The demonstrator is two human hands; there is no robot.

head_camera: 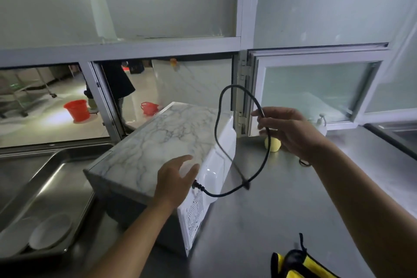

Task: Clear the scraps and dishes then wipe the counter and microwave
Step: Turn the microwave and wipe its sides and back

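Note:
The white microwave (158, 142) with a marble-patterned top stands turned at an angle on the steel counter (282, 205), its vented back facing right. My left hand (176, 178) rests on its top rear corner, fingers spread. My right hand (286, 128) holds the black power cord (239, 187) up in a loop above the counter; the cord runs down to the microwave's back. A yellow and black cloth (297, 264) lies at the counter's near edge. White plates (49, 235) sit in the steel sink (33, 187) at the left.
A yellow sponge-like lump (274, 144) and a soap pump bottle (321, 123) sit behind my right hand by an open window frame (316, 92). Through the pass-through, a person (117, 83) stands near a red bucket (76, 109) and a red basket (149, 108).

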